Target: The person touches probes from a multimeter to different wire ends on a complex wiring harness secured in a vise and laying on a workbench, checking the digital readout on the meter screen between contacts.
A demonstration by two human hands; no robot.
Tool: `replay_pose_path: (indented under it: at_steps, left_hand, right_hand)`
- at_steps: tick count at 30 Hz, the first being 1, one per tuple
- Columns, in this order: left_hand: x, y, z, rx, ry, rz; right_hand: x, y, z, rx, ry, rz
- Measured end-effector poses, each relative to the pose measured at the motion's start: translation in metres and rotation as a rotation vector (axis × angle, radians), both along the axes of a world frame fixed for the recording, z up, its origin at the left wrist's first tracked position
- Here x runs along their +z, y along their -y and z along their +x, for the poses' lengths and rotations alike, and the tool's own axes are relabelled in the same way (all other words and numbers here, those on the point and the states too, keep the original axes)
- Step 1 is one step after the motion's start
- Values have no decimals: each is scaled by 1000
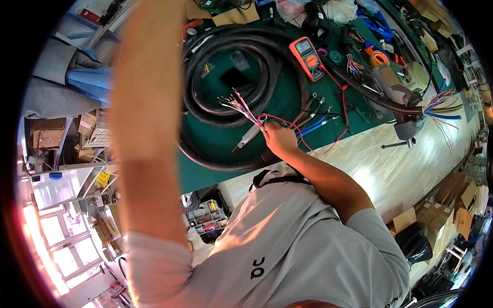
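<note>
My right hand [279,139] is closed at the lower end of a bundle of thin, multicoloured wires [239,107], whose tips fan out up and left over the green bench. A red test lead [336,145] loops past its fingertips and runs to an orange multimeter [309,60]. Just left of the fingers lies a grey utility knife [250,135]. Behind them, a thick black cable [191,92] is coiled on the bench. My left forearm [149,97], raised close and blurred, crosses the left side; its hand is out of view beyond the upper edge.
At the right, a vise [405,123] stands at the bench edge by a second cable end with splayed wires [442,110]. Orange tape [379,57] and tools crowd the far right. A parts organizer [208,218] sits below the bench; open cardboard boxes [436,215] stand lower right.
</note>
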State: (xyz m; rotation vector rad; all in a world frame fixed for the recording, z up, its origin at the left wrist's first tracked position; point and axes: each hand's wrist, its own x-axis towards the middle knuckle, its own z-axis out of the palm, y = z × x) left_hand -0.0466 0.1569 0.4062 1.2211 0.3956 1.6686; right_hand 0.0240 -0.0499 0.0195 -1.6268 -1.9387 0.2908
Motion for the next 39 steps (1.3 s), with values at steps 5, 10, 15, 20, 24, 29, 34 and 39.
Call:
replay_pose_path:
  at_steps: [5,10,15,20,24,29,34,39]
  left_hand:
    - [-205,0,28,-85,105,-509]
    - [-277,46,12,-161,-171,-884]
    - [-294,52,-12,-168,-331,-1003]
    - [-316,60,-30,-158,-281,-1053]
    - [-328,68,-18,-133,-98,-1008]
    - [-338,66,-6,-169,-293,-978]
    - [-333,67,-10,-247,-530,-1008]
    - [-335,68,-25,-426,-796,-1034]
  right_hand:
    - [4,3,7,14,25,-38]
    - [8,2,9,63,4,-61]
    - [6,-4,6,11,-37,-83]
    - [9,-4,6,29,-44,-122]
    - [8,-3,5,32,-39,-138]
    - [15,4,7,55,-3,-118]
    - [9,1,3,-36,-25,-133]
    - [8,4,0,-56,-22,-123]
